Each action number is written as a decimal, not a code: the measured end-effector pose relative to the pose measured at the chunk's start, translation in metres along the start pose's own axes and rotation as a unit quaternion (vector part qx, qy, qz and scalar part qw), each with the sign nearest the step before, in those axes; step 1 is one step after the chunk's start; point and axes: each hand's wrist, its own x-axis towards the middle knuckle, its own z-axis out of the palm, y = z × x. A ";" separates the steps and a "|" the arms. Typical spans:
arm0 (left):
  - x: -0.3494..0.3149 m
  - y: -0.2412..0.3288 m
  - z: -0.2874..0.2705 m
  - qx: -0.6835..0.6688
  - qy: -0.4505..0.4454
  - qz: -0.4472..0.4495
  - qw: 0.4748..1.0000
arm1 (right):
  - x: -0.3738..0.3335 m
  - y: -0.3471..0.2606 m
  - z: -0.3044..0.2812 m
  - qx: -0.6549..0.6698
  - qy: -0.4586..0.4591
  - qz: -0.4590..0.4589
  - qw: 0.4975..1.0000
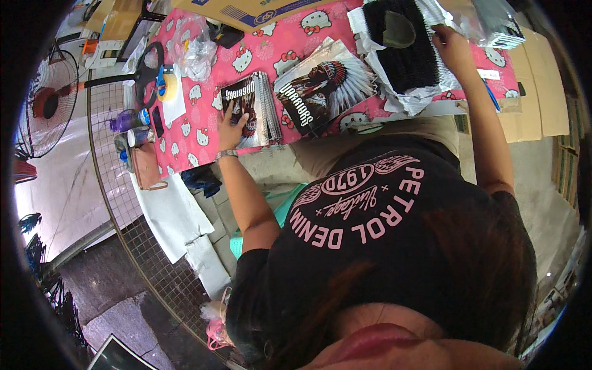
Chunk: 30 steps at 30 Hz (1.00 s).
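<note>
White capital lettering crosses the dark, illustrated top of the left stack of printed sheets (248, 126), on which the left hand (232, 131) rests palm down, its fingers spread and touching the top print without closing around it; a metal-link band (226, 154) circles the wrist. The right hand (452, 48) reaches to the far right, fingers bent at the edge of crinkled white wrapping paper (410, 103); whether they pinch the paper cannot be told. Within this paper lies a black ridged stack (422, 65), bearing a rounded grey piece (399, 29). Between the hands, the fanned right stack of printed sheets (327, 86) shows a figure in a feathered headdress and large white capitals. Both stacks lie at the near side of a pink tablecloth (342, 34) patterned with white cartoon cat faces. Beyond them stands a cardboard box (213, 9) printed with a dark band and lettering. To the left are a clear plastic bag (194, 52), a yellow tape roll (166, 87), a purple bottle (126, 120) and a brownish-pink pouch (147, 165); to the right, a blue pen (492, 97). Pink lettering, arched around an oval, marks the wearer's black T-shirt (296, 277). At the far left stands a fan (49, 102).
</note>
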 end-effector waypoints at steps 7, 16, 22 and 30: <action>-0.023 0.030 0.034 0.051 0.093 -0.114 0.988 | 0.023 0.006 0.049 -0.110 0.005 0.037 0.993; -0.016 0.024 0.024 -0.031 0.108 -0.052 0.992 | 0.027 0.029 0.036 0.024 -0.035 0.092 0.995; 0.026 0.146 0.018 -0.127 0.178 0.131 0.967 | 0.029 -0.013 -0.007 0.159 0.056 0.161 0.972; 0.066 0.235 0.068 -0.125 -0.096 0.158 0.975 | 0.015 -0.106 -0.052 0.182 0.101 -0.086 0.974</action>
